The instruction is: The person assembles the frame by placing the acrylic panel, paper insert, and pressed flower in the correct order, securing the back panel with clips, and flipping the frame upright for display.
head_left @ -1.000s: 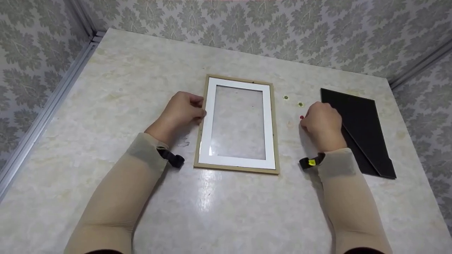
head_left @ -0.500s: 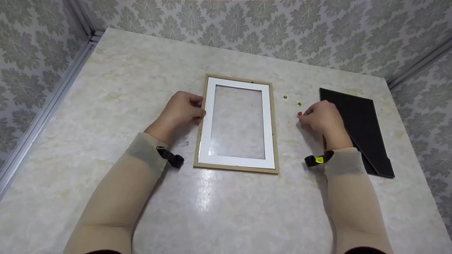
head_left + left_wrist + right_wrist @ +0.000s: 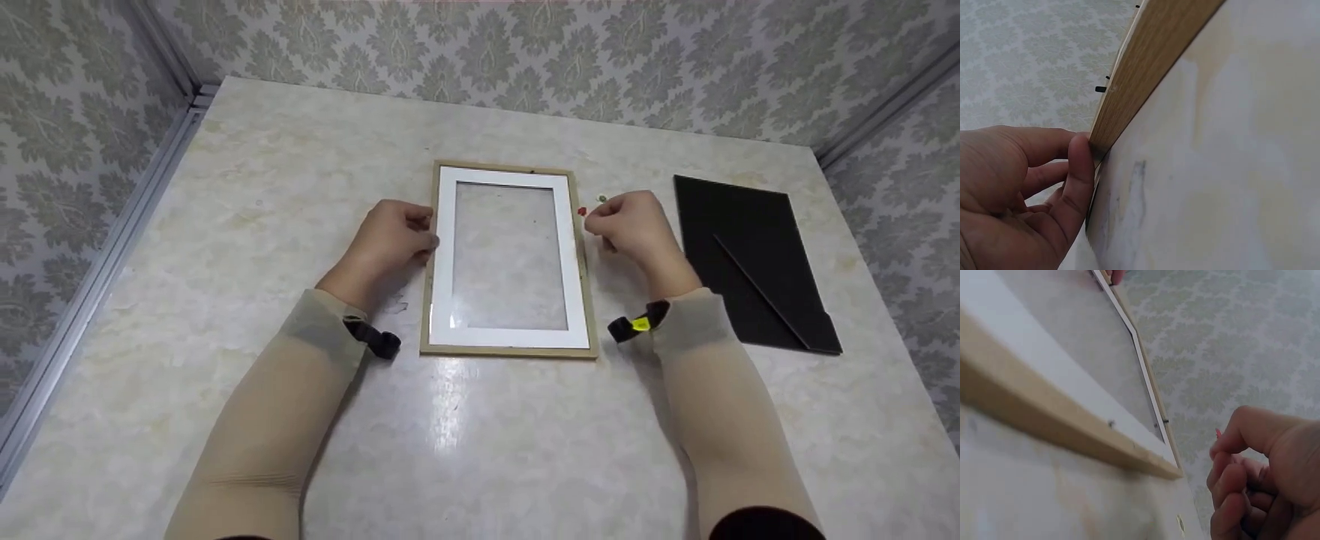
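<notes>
A light wooden picture frame [image 3: 591, 322] with a white mat [image 3: 517, 337] lies flat on the table. At its left side my left hand [image 3: 386, 236] grips the edge between thumb and fingers; the left wrist view shows the fingertips [image 3: 1081, 149] against the wood. My right hand [image 3: 634, 229] is raised just off the frame's right edge. Between its thumb and index finger it pinches a small red flower [image 3: 582, 211], mostly hidden in the right wrist view. A small greenish flower [image 3: 602, 199] lies on the table just beyond that hand.
To the right lies a black backing board [image 3: 742, 210] with a slanted flap, probably its stand. The pale marbled table [image 3: 517, 450] runs back to patterned wallpaper [image 3: 487, 52]. Small dark tabs [image 3: 1100, 89] stick out along the frame's inner edge.
My right hand has picked up the red flower and moved left and away from me, to the frame's right edge. My left hand keeps its place on the frame.
</notes>
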The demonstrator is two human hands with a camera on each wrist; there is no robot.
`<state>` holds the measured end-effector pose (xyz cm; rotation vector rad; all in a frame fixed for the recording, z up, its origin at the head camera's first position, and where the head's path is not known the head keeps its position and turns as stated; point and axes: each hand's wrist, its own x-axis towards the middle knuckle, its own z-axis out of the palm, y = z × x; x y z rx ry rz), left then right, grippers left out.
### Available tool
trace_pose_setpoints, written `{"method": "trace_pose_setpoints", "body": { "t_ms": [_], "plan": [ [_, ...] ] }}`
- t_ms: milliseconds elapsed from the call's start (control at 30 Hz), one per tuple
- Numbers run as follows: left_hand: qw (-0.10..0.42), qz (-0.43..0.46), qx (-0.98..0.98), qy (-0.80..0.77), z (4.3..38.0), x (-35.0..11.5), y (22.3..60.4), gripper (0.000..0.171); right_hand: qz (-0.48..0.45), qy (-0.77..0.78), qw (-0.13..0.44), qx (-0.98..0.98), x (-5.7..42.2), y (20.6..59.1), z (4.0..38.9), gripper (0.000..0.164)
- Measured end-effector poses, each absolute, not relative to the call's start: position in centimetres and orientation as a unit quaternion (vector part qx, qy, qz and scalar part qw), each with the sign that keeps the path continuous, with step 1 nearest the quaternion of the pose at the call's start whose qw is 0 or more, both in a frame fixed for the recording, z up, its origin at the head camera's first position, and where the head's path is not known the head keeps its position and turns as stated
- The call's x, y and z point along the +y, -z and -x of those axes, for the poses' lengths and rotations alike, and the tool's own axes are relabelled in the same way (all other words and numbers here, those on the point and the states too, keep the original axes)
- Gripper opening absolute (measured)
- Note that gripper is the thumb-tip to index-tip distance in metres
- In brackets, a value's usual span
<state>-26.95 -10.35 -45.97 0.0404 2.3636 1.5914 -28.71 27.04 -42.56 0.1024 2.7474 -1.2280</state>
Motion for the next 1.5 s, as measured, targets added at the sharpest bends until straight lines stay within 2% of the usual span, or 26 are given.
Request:
{"method": "trace_pose_setpoints", "body": {
  "t_ms": [267,633,767,900,1000,1300,1500],
  "plan": [
    [0.129,0.012,0.827,-0.547,26.9,-9.8,45.9,0.055,-0.061,0.396,0.101,0.911,21.7,42.4,30.6,0.014],
    [0.122,0.024,0.827,-0.549,26.5,-9.7,46.0,0.053,-0.109,0.384,0.133,0.907,18.9,43.7,32.2,0.035],
    [0.114,0.018,0.838,-0.533,26.4,-9.8,46.0,0.052,-0.117,0.389,0.134,0.904,18.6,44.1,32.3,0.035],
    [0.116,0.023,0.827,-0.549,26.4,-9.8,45.9,0.053,-0.122,0.405,0.125,0.897,18.7,44.3,32.3,0.028],
    [0.118,0.029,0.821,-0.558,26.4,-9.7,45.8,0.054,-0.118,0.423,0.113,0.892,19.1,44.2,32.1,0.029],
    [0.117,0.019,0.829,-0.546,26.6,-9.3,45.4,0.054,-0.112,0.494,0.106,0.856,22.4,42.7,30.3,0.017],
    [0.117,0.027,0.826,-0.55,26.4,-9.5,45.7,0.054,-0.09,0.499,0.082,0.858,24.8,41.3,29.0,0.022]
  ]
}}
